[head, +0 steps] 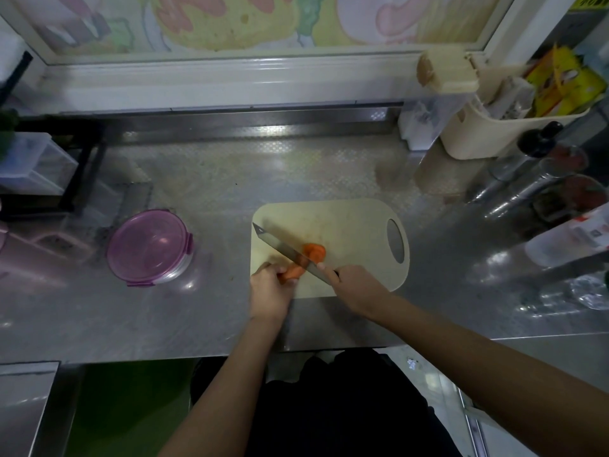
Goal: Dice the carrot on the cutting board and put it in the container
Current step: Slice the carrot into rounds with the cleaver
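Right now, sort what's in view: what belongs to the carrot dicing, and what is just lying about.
Job: carrot, knife, cutting board, purple-lidded container, left hand, right hand.
Lying about: cream basket, black rack.

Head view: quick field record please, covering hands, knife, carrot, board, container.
left hand: fingers curled on the carrot, at the near edge of the cutting board
right hand: grips the knife by its handle
knife: blade lies diagonally across the carrot, tip pointing far-left
cut piece: on the cutting board, far side of the blade
container: on the counter, left of the cutting board, purple lid on
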